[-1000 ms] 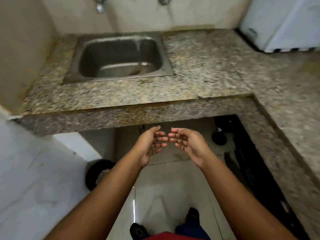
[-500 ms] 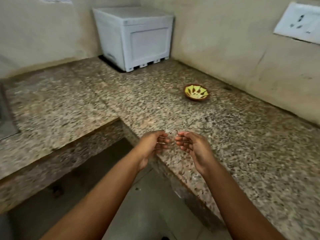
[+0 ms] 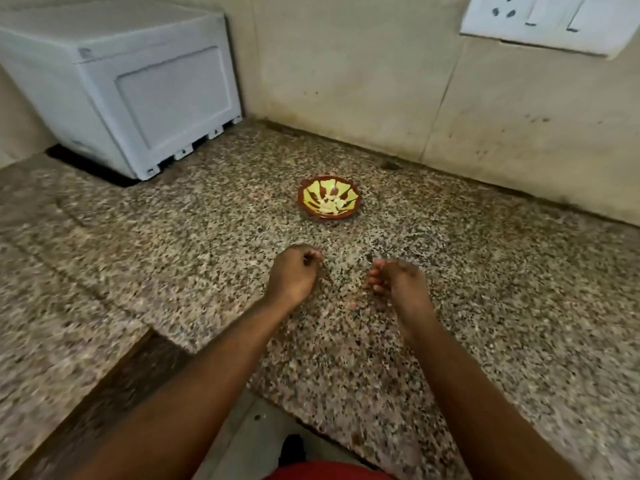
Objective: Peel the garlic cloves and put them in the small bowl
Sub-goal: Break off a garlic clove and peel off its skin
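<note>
- Left hand (image 3: 292, 271): held over the counter (image 3: 173, 244), back of the hand toward the camera, fingers curled in toward the palm. Whether anything sits inside the curl cannot be told; the hand is blurred.
- Right hand (image 3: 398, 282): just beside the left hand, apart from it, palm turned toward the left hand. Its fingers (image 3: 375, 280) are loosely bent, the tips pointing at the gap between the hands. Nothing can be made out in them, and whether they hold something small cannot be told.
- Bowl (image 3: 329, 199): a small bowl with a brown rim and a yellow-green inside, standing on the counter beyond both hands, a little nearer the line of the right hand than the left, well short of the wall (image 3: 381, 81).
- Garlic (image 3: 330, 204): pale pieces lie in the bottom of the bowl; their number is not clear.
- White box (image 3: 138, 88): a boxy white appliance stands far beyond the left hand, to its left, in the corner.
- Socket plate (image 3: 550, 19): a white plate with sockets and switches is fixed on the wall far beyond the right hand.
- Counter edge: the speckled stone steps back below the left forearm, where the floor (image 3: 249, 434) shows.
</note>
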